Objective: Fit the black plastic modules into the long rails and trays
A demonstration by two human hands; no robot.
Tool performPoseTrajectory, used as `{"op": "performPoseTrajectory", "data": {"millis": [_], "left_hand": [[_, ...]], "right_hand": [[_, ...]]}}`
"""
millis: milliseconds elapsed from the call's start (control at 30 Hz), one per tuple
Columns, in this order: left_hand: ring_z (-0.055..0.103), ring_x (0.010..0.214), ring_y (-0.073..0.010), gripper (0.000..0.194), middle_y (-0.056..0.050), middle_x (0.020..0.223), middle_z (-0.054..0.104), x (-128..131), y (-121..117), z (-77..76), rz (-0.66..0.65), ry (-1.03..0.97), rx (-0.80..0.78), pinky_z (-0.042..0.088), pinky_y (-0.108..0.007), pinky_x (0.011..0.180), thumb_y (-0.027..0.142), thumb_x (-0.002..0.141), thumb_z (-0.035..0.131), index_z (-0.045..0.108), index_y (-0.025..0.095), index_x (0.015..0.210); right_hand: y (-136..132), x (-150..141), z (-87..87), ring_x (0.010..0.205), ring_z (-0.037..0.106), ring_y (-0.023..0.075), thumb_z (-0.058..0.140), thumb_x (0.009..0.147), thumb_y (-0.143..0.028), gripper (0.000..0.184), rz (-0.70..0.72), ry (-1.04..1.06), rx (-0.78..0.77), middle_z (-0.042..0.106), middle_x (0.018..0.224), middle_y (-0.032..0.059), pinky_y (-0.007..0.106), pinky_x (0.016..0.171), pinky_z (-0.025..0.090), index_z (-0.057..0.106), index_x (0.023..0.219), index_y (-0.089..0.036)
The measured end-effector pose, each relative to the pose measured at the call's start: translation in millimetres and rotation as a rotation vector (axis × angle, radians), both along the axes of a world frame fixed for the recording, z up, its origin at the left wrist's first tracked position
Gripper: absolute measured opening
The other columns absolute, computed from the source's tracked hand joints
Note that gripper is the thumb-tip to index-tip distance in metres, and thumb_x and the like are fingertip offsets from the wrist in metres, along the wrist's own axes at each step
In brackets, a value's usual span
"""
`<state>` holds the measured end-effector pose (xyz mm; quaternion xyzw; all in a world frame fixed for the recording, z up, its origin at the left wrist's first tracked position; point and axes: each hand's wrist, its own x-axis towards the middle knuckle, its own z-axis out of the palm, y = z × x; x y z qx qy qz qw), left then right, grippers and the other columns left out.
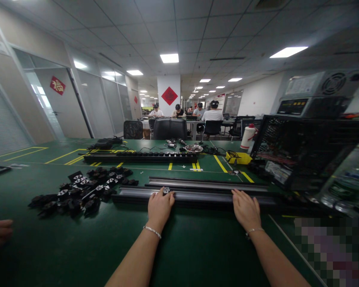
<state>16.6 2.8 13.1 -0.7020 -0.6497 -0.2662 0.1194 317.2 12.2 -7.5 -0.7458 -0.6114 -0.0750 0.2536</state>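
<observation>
yellow box, computer case beyond rails

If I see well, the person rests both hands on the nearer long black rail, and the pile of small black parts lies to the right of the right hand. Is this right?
Not quite: in the head view, the pile of small black parts lies to the left of the left hand. Both hands do rest on the nearer long black rail.
</observation>
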Motion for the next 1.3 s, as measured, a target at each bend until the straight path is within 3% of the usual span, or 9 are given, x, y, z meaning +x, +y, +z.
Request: {"op": "performPoseTrajectory", "data": {"millis": [1033, 1300], "left_hand": [[0.058, 0.105, -0.0219, 0.03, -0.006, 0.109, 0.066, -16.8, 2.2, 2.4, 0.114, -0.019, 0.005, 0.038, -0.035, 0.089, 0.033, 0.084, 0.043, 0.07, 0.031, 0.097], [0.054, 0.11, -0.0219, 0.032, -0.006, 0.112, 0.065, -20.9, 2.8, 1.2, 0.144, -0.031, -0.011, 0.033, -0.041, 0.093, 0.036, 0.087, 0.038, 0.069, 0.034, 0.098]], "right_hand": [[0.5, 1.1, -2.1, 0.122, 0.041, 0.0183, 0.019, 0.089, -0.036, 0.05, 0.005, -0.011, 0.029, 0.055, 0.127, 0.0016, 0.046, 0.105, 0.021, 0.057, 0.117, -0.023], [1.0, 2.3, -1.5, 0.123, 0.041, 0.0188, 0.019, 0.089, -0.037, 0.05, 0.017, -0.008, 0.018, 0.054, 0.128, 0.0021, 0.047, 0.105, 0.021, 0.057, 0.119, -0.022]]}}
